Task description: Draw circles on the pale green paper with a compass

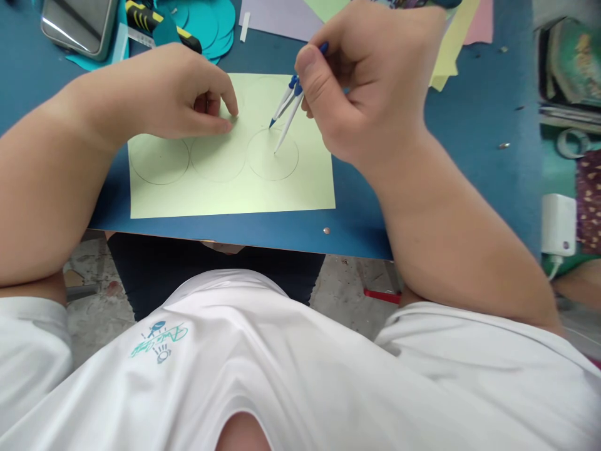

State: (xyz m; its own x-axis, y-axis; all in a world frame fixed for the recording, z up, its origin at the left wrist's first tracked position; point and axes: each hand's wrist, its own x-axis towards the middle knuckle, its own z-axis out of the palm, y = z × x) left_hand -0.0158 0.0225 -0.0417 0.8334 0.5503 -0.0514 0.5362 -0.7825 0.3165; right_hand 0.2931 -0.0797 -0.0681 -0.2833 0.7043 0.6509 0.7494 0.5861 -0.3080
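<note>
A pair of compasses (pixel 288 125) with white legs and blue fittings is pinched by its top between the thumb and fingers of my right hand (pixel 361 81). Its legs are slightly spread. One tip is near the middle of the rightmost pencil circle (pixel 275 169), the other near that circle's upper line. Under it lies a pale yellow sheet (pixel 235 200) with three circles in a row. My left hand (pixel 183 94) rests on the sheet's upper left, holding nothing. Its thumb and index finger are apart, the other fingers curled, and it covers part of the sheet.
Teal paper discs (pixel 218 28), a black-and-yellow cutter (pixel 162 25) and a phone (pixel 79 25) lie at the upper left. Purple paper (pixel 277 19) and other coloured sheets lie behind. A white adapter (pixel 558 224) sits at the far right, beyond the blue table (pixel 483 188).
</note>
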